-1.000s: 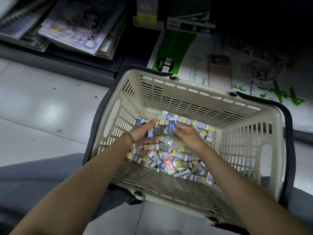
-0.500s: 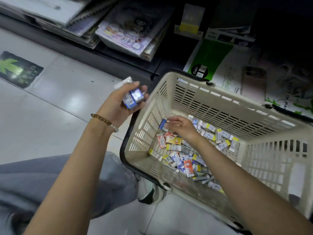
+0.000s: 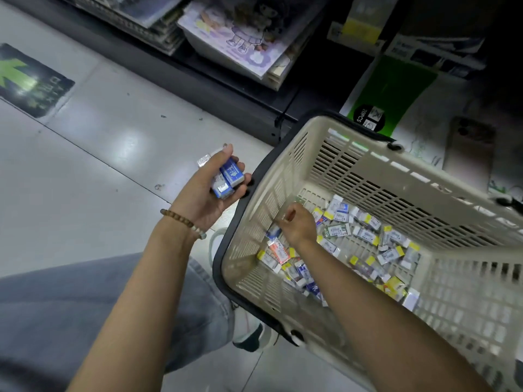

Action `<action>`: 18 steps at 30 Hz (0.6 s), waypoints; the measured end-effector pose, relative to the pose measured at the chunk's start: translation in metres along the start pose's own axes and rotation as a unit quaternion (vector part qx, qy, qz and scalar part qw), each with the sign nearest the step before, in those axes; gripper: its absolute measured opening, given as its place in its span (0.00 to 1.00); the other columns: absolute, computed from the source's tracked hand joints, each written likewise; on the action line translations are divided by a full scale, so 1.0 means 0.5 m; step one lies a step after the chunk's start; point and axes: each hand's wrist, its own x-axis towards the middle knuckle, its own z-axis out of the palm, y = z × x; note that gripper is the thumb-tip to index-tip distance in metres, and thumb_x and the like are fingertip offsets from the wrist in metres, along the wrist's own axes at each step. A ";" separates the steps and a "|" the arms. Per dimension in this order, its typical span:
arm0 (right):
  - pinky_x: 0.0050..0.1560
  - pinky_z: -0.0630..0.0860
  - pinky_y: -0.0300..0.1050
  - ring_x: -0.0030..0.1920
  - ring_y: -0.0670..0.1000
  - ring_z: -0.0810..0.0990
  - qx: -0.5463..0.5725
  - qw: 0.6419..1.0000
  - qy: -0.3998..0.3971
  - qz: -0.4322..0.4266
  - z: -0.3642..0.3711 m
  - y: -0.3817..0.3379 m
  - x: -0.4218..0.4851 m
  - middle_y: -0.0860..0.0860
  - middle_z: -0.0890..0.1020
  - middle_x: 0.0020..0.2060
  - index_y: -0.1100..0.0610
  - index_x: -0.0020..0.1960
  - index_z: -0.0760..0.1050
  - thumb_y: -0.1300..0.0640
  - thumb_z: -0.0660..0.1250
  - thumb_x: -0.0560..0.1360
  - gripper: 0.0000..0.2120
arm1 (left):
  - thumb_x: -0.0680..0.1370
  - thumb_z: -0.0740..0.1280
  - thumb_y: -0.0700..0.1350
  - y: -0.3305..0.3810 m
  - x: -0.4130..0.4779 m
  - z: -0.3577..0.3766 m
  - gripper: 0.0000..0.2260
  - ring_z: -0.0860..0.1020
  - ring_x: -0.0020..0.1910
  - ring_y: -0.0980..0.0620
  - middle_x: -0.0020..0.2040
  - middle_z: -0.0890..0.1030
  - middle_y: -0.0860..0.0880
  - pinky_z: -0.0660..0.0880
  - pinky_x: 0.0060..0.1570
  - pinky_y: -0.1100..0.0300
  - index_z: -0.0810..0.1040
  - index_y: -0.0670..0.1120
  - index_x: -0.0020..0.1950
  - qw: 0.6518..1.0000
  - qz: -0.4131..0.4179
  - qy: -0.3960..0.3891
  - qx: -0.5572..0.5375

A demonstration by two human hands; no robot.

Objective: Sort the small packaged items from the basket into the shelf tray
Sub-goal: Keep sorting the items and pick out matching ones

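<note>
A beige plastic basket [image 3: 353, 154] with black handles stands on the floor at the right. Several small packaged items [image 3: 365, 236] in blue, yellow, white and orange lie loose on its bottom. My left hand [image 3: 206, 193] is outside the basket, left of its rim, palm up and closed on a few blue and white packets [image 3: 227, 179]. My right hand [image 3: 297, 226] reaches down inside the basket near its left wall, fingers curled among the packets; whether it grips one I cannot tell. No shelf tray is in view.
A low dark shelf runs across the top with stacked notebooks [image 3: 240, 43] and a green and white paper pack [image 3: 387, 94]. A phone [image 3: 469, 154] lies behind the basket. My knee in grey jeans [image 3: 70, 306] and a shoe [image 3: 252, 335] are at lower left.
My left hand has lifted out of the basket with a few blue packets and now holds them left of the rim. My right hand moved toward the basket's left wall.
</note>
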 end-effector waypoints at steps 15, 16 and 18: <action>0.40 0.74 0.36 0.41 0.51 0.76 0.129 0.983 -0.132 0.002 -0.003 0.025 -0.090 0.54 0.77 0.40 0.62 0.49 0.73 0.70 0.70 0.71 0.10 | 0.73 0.67 0.50 0.011 -0.034 0.025 0.07 0.82 0.34 0.54 0.33 0.81 0.53 0.77 0.31 0.66 0.76 0.46 0.42 0.997 0.028 -0.034 0.070; 0.39 0.76 0.36 0.42 0.51 0.79 0.157 0.980 -0.122 0.008 -0.022 0.019 -0.097 0.55 0.79 0.41 0.63 0.51 0.75 0.69 0.70 0.71 0.10 | 0.74 0.66 0.49 0.013 -0.037 0.031 0.06 0.82 0.34 0.54 0.33 0.82 0.53 0.78 0.31 0.66 0.77 0.46 0.42 0.995 0.029 -0.049 0.081; 0.36 0.77 0.34 0.37 0.46 0.81 0.230 0.971 -0.066 0.016 -0.083 0.009 -0.107 0.52 0.83 0.40 0.64 0.51 0.78 0.65 0.72 0.70 0.10 | 0.72 0.68 0.48 0.014 -0.040 0.045 0.06 0.83 0.36 0.53 0.35 0.82 0.52 0.78 0.31 0.65 0.78 0.46 0.41 0.992 0.026 -0.076 0.095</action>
